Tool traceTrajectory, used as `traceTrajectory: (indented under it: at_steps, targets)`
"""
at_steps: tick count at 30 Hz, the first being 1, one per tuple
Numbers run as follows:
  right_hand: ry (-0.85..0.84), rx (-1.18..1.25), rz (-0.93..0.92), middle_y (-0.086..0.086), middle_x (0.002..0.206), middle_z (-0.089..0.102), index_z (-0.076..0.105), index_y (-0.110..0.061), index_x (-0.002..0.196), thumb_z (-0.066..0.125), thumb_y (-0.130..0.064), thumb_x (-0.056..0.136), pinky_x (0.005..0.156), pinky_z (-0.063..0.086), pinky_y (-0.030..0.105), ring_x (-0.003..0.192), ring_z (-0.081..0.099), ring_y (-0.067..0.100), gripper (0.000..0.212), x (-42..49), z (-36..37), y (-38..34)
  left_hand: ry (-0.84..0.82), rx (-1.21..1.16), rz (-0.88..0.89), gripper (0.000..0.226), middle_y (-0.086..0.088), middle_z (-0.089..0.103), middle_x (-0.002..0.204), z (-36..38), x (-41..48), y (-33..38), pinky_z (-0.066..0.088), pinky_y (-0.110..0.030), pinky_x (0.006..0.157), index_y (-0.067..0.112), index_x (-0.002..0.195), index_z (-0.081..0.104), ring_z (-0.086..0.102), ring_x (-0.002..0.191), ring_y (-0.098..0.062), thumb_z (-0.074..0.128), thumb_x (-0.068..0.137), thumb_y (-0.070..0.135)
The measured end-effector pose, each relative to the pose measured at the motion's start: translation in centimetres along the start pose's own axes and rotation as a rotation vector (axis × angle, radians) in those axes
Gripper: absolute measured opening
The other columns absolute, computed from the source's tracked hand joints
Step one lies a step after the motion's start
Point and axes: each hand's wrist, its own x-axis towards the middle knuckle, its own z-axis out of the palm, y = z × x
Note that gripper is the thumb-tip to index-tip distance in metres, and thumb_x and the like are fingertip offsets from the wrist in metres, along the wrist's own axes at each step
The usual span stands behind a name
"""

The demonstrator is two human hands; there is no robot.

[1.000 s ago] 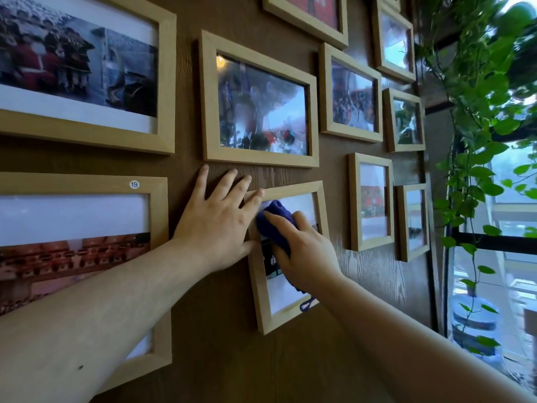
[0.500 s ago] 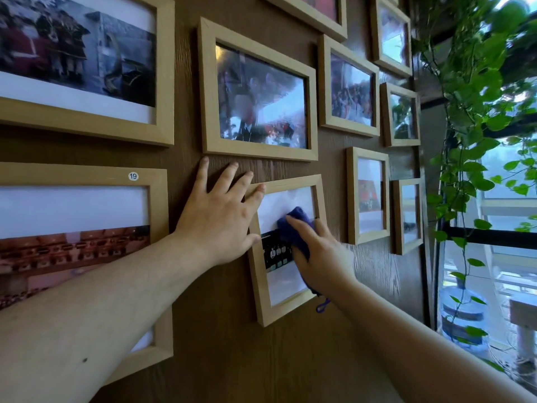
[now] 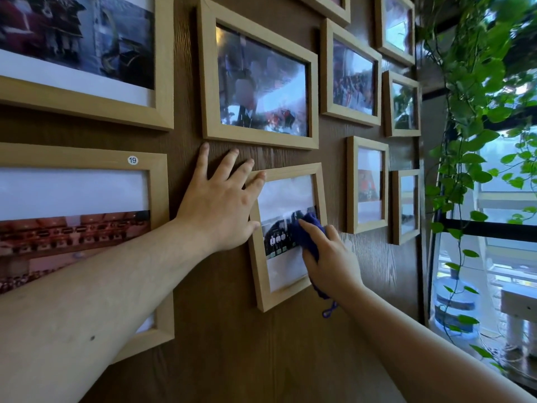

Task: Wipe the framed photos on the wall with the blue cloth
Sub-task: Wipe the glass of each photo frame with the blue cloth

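Observation:
A small upright photo in a light wooden frame hangs on the dark wood wall at the centre. My right hand presses the blue cloth against the right side of its glass; a loop of the cloth dangles below my wrist. My left hand lies flat on the wall with fingers spread, its fingertips and thumb resting on the frame's upper left corner and left edge. Above it hangs a larger landscape frame.
Several more wooden frames cover the wall: two big ones at the left, one marked 19, and smaller ones to the right. A trailing green plant hangs by the window at the right. A water bottle stands below outside.
My right hand has slid the cloth from the upper left of the small photo's glass down and to the right. My left hand has stayed on the frame's corner.

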Motion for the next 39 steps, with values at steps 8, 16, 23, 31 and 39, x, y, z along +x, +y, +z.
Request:
traceTrajectory:
  at_steps: [8, 16, 23, 31, 39]
  targets:
    - [-0.064, -0.022, -0.224, -0.002, 0.104, 0.049, 0.038, -0.038, 0.136, 0.046, -0.036, 0.085, 0.049, 0.034, 0.02, 0.066, 0.045, 0.012, 0.051, -1.6, 0.3, -1.7, 0.009, 0.02, 0.001, 0.086, -0.008, 0.023, 0.157, 0.1, -0.1, 0.0, -0.001, -0.068, 0.112, 0.027, 0.148, 0.016, 0.008, 0.145, -0.032, 0.043, 0.078, 0.069]
    - [-0.079, -0.07, 0.093, -0.003, 0.107, 0.049, 0.036, -0.037, 0.136, 0.05, -0.035, 0.087, 0.053, 0.037, 0.027, 0.071, 0.051, 0.017, 0.051, -3.6, 0.8, 1.7, 0.008, 0.019, 0.01, 0.086, -0.008, 0.021, 0.158, 0.3, -0.1, -0.1, -0.003, -0.068, 0.111, 0.026, 0.148, 0.015, 0.007, 0.145, -0.032, 0.042, 0.078, 0.069]
    - [-0.334, -0.181, -0.33, 0.006, 0.112, 0.049, 0.029, -0.037, 0.138, 0.043, -0.037, 0.087, 0.055, 0.039, 0.029, 0.071, 0.045, 0.017, 0.053, -4.8, -0.3, -0.8, 0.005, 0.015, 0.017, 0.086, -0.007, 0.022, 0.157, 0.3, 0.0, -0.1, 0.0, -0.07, 0.111, 0.026, 0.148, 0.016, 0.009, 0.145, -0.031, 0.044, 0.078, 0.069]
    - [-0.399, -0.363, -0.433, 0.007, 0.112, 0.049, 0.028, -0.037, 0.139, 0.04, -0.04, 0.093, 0.056, 0.051, 0.038, 0.078, 0.055, 0.023, 0.048, -3.9, -1.7, 0.7, 0.0, -0.001, 0.005, 0.086, -0.006, 0.023, 0.157, 0.2, 0.1, 0.2, -0.002, -0.07, 0.11, 0.025, 0.148, 0.017, 0.008, 0.145, -0.03, 0.047, 0.078, 0.066]
    - [-0.357, -0.503, -0.23, 0.003, 0.118, 0.048, 0.029, -0.035, 0.139, 0.037, -0.04, 0.094, 0.065, 0.051, 0.034, 0.083, 0.057, 0.021, 0.046, -3.2, -3.5, 4.0, 0.006, -0.017, 0.018, 0.085, -0.008, 0.023, 0.157, 0.5, 0.1, 0.0, -0.004, -0.07, 0.11, 0.024, 0.147, 0.019, 0.009, 0.145, -0.031, 0.046, 0.078, 0.065]
